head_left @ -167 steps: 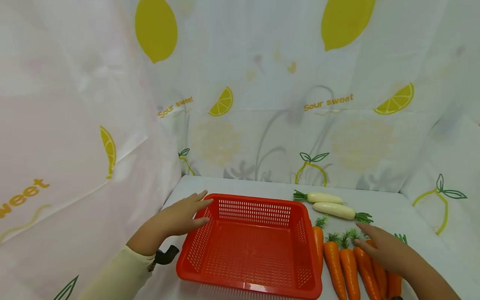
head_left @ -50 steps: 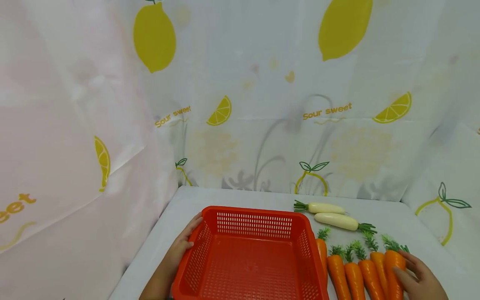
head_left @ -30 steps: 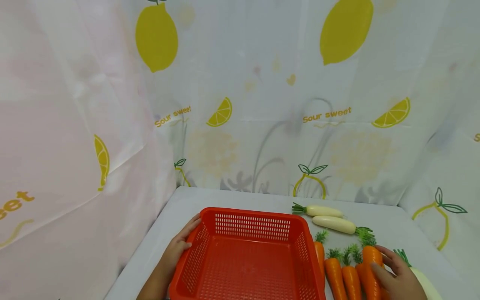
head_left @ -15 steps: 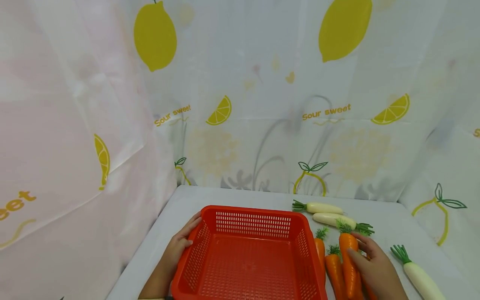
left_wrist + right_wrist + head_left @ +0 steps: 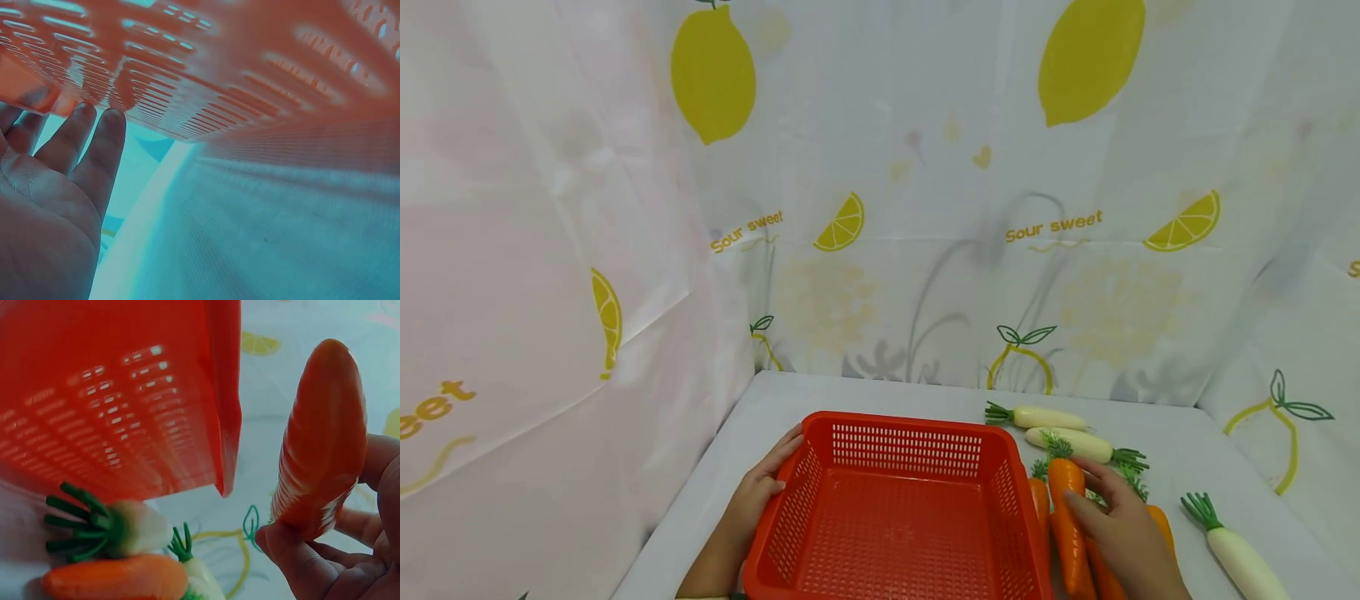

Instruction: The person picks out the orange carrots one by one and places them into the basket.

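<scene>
At the red plastic basket, my left hand rests along the left side. In the left wrist view its fairly straight fingers touch the slotted outer wall, while in the head view the thumb lies at the rim. My right hand grips a carrot between thumb and fingers, just right of the basket. The right wrist view shows this carrot raised with its tapered end up, beside the basket's wall. Beneath that hand lie more carrots, partly covered by the hand.
Two white radishes with green stems lie behind the carrots, and another white radish is at the right. One more carrot shows past my right hand. Lemon-printed cloth hangs around the back and sides of the white table.
My left hand has come down onto the basket's side. The right hand has taken the rightmost carrot and carried it left across the row towards the basket, uncovering the white radish at the right.
</scene>
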`<state>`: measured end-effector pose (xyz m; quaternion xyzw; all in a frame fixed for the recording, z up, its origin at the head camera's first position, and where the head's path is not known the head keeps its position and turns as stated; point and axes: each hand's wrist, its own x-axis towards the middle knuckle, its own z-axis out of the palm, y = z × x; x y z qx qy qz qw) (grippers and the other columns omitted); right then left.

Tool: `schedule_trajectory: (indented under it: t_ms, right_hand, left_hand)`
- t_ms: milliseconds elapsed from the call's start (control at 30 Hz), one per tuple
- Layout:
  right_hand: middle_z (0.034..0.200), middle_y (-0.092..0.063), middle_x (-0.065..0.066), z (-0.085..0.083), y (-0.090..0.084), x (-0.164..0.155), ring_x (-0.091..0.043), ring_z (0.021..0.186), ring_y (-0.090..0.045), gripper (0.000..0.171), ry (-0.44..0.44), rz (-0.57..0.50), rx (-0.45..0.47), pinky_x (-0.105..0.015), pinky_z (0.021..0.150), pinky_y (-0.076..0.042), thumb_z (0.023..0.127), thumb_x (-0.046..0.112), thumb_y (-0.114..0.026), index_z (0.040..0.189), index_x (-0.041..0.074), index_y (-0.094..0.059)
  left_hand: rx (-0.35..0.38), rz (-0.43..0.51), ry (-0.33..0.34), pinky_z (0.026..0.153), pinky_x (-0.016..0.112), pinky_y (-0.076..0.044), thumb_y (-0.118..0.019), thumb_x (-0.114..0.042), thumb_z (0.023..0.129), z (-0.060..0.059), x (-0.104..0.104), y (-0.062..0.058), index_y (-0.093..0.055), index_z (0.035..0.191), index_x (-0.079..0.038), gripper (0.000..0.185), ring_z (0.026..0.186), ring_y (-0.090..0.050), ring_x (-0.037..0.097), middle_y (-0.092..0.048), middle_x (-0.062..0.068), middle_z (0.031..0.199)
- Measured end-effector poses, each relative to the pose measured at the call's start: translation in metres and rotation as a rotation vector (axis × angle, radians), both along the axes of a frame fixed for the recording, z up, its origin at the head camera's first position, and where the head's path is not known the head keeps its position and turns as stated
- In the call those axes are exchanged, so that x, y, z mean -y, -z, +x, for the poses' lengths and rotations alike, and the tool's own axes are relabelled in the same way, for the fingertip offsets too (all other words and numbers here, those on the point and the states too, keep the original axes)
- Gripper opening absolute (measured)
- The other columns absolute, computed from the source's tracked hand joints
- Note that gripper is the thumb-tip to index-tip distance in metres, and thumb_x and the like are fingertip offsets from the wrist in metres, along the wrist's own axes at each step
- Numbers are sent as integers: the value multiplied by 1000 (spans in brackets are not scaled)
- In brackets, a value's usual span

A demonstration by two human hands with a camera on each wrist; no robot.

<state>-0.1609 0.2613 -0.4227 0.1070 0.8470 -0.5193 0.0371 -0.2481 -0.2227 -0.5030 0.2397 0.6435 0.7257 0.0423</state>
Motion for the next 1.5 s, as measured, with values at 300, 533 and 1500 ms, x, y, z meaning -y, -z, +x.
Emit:
schedule_trajectory:
  t_ms: [300,533,1500]
  right_hand:
    - [164,-34,-27,-7,-10,29,-51,142,-47,67,-13,-46,-39,-49,100,-55,104,39,-61,162,17,-35]
    - [163,-37,-27,-12,-13,49,-46,137,-54,65,-50,-84,-71,-45,91,-59,103,34,-64,160,18,-38]
    - [161,-41,-14,-20,-64,82,-36,132,-58,60,-213,-117,-106,-42,84,-61,99,37,-70,152,26,-44]
  left_hand:
    - [-19,-7,6,107,25,-47,-34,10,88,-1,0,1,-28,162,3,75,149,-32,-6,-14,9,176]
    - [11,-6,-5,109,24,-45,-33,10,88,0,0,0,-29,163,1,76,148,-32,-9,-13,9,176]
    - [56,-19,-10,105,29,-50,-32,9,91,2,1,-4,-28,164,-3,75,147,-35,-7,-11,10,177]
